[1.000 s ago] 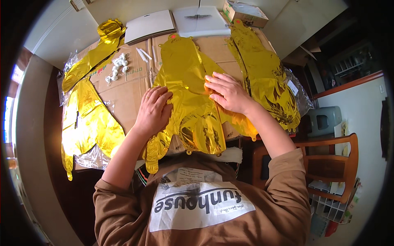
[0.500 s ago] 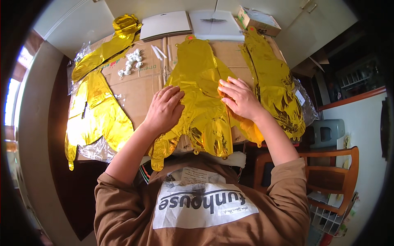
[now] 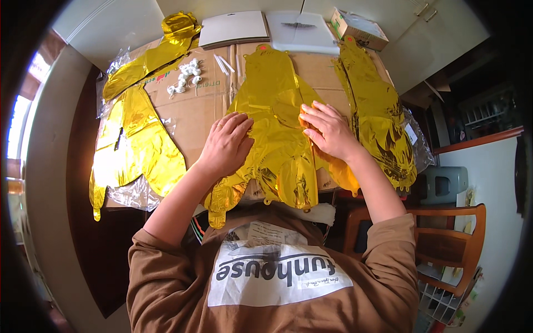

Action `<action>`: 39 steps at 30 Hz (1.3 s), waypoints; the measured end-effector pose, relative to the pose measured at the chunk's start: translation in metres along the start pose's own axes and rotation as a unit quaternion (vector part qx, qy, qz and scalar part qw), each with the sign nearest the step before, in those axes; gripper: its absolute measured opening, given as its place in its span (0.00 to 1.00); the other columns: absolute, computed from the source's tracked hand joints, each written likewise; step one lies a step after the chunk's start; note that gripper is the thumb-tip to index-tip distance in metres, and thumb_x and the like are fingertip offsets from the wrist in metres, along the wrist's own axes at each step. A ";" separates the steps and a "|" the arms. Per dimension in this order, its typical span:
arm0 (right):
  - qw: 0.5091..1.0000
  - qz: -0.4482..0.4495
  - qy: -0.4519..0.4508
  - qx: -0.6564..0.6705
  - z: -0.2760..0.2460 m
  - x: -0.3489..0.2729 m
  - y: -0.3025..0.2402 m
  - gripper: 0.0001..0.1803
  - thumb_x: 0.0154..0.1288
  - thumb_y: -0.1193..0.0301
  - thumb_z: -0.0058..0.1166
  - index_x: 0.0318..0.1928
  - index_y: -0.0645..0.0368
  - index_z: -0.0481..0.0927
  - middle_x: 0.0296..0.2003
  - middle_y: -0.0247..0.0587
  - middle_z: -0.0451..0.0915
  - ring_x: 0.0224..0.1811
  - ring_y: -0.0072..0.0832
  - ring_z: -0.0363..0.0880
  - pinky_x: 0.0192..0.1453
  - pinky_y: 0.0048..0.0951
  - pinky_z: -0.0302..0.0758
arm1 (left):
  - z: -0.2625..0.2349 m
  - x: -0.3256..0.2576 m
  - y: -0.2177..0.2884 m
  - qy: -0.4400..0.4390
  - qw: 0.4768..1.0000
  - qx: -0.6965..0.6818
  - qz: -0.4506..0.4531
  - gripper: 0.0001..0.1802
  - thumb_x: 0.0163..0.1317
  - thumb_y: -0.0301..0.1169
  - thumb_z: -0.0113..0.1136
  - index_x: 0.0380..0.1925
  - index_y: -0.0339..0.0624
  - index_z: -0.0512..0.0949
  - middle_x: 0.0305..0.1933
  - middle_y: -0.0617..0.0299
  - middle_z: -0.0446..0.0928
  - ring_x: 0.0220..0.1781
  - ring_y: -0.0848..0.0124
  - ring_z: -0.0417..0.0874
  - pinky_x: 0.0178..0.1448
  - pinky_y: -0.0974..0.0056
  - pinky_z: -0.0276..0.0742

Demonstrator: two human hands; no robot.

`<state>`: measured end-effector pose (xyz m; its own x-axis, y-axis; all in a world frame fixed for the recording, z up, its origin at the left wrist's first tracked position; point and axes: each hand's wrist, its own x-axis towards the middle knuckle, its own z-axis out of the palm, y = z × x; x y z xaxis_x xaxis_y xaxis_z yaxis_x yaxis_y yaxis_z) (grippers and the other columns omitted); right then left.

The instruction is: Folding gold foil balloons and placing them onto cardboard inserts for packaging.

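A flat gold foil balloon (image 3: 272,83) lies in front of me on the cardboard, with rounded lobes toward my body and a small red-marked tab at its far end. My left hand (image 3: 229,143) rests palm down on its left side, fingers stretched out and slightly bent. On the right side my right hand (image 3: 328,130) lies over the balloon's edge, fingers extended and thumb apart. Orange-tinted foil shows beneath that hand and along the wrist. What lies under both palms is hidden.
More gold foil balloons lie at the left (image 3: 139,144), far left (image 3: 147,64) and right (image 3: 380,116). Coiled white cord (image 3: 186,76) and thin white sticks (image 3: 224,64) sit on the cardboard (image 3: 194,114). A white box (image 3: 236,28) stands behind; a wooden chair (image 3: 469,244) is at right.
The whole view has shifted slightly. Both hands stay on the same parts of the balloon, with little visible movement.
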<state>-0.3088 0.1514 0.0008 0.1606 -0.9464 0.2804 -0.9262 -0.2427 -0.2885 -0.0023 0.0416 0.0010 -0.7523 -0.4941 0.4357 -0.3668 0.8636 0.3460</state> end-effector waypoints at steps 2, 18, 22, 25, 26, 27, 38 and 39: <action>1.000 -0.003 0.002 -0.001 0.000 0.001 0.000 0.20 0.71 0.62 0.61 0.60 0.54 0.84 0.67 0.38 0.79 0.73 0.45 0.70 0.79 0.46 0.63 | 0.001 0.000 -0.002 0.006 1.000 0.001 0.000 0.23 0.64 0.32 0.63 0.59 0.38 0.77 0.62 0.50 0.78 0.67 0.50 0.76 0.71 0.49 0.70; 1.000 -0.017 0.011 0.007 0.003 0.002 0.004 0.20 0.70 0.62 0.62 0.59 0.54 0.84 0.67 0.39 0.79 0.73 0.45 0.70 0.78 0.47 0.65 | -0.004 0.032 -0.002 -0.012 0.998 -0.054 0.005 0.23 0.68 0.34 0.62 0.62 0.41 0.77 0.66 0.46 0.74 0.66 0.46 0.76 0.70 0.47 0.71; 1.000 -0.020 0.013 0.006 0.005 0.001 0.006 0.20 0.69 0.62 0.62 0.59 0.54 0.84 0.68 0.39 0.78 0.73 0.45 0.71 0.77 0.48 0.65 | 0.008 0.042 0.009 -0.033 0.997 -0.061 0.018 0.25 0.70 0.37 0.61 0.65 0.41 0.75 0.69 0.46 0.71 0.72 0.46 0.69 0.75 0.46 0.66; 1.000 -0.021 0.010 0.004 0.005 0.000 0.006 0.20 0.69 0.63 0.62 0.58 0.54 0.84 0.67 0.39 0.78 0.73 0.46 0.70 0.77 0.48 0.65 | 0.014 0.048 0.010 -0.043 0.997 -0.048 0.047 0.31 0.69 0.45 0.61 0.67 0.42 0.72 0.72 0.45 0.68 0.76 0.45 0.65 0.78 0.44 0.61; 1.000 -0.022 0.011 -0.001 0.004 0.000 0.005 0.20 0.69 0.63 0.63 0.59 0.54 0.84 0.67 0.39 0.79 0.73 0.46 0.71 0.77 0.47 0.66 | 0.015 0.050 0.010 -0.046 0.996 -0.042 0.059 0.33 0.69 0.49 0.61 0.68 0.43 0.71 0.72 0.45 0.68 0.77 0.45 0.63 0.80 0.43 0.59; 1.000 -0.025 0.011 -0.006 0.002 0.000 0.003 0.20 0.69 0.64 0.63 0.59 0.55 0.84 0.67 0.39 0.79 0.72 0.46 0.72 0.76 0.46 0.67 | 0.016 0.051 0.013 -0.050 0.996 -0.028 0.073 0.36 0.68 0.53 0.61 0.69 0.44 0.70 0.73 0.46 0.67 0.78 0.45 0.62 0.81 0.43 0.57; 0.998 -0.024 0.057 0.006 0.002 -0.004 0.006 0.20 0.69 0.62 0.63 0.58 0.55 0.84 0.66 0.40 0.79 0.71 0.45 0.73 0.75 0.46 0.68 | 0.042 0.048 0.021 -0.117 0.987 -0.002 0.111 0.52 0.53 0.69 0.65 0.70 0.45 0.69 0.75 0.48 0.65 0.80 0.46 0.60 0.84 0.41 0.51; 0.996 -0.025 0.085 0.006 -0.001 -0.005 0.004 0.19 0.69 0.63 0.63 0.56 0.55 0.84 0.65 0.41 0.80 0.69 0.45 0.74 0.73 0.45 0.69 | 0.042 0.048 0.020 -0.118 0.987 -0.003 0.109 0.52 0.53 0.68 0.65 0.70 0.45 0.69 0.75 0.47 0.65 0.80 0.46 0.60 0.84 0.41 0.51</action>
<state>-0.3140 0.1552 -0.0011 0.1444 -0.8837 0.4452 -0.9140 -0.2915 -0.2822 -0.0685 0.0396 -0.0063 -0.9195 -0.2594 0.2953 -0.1798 0.9457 0.2708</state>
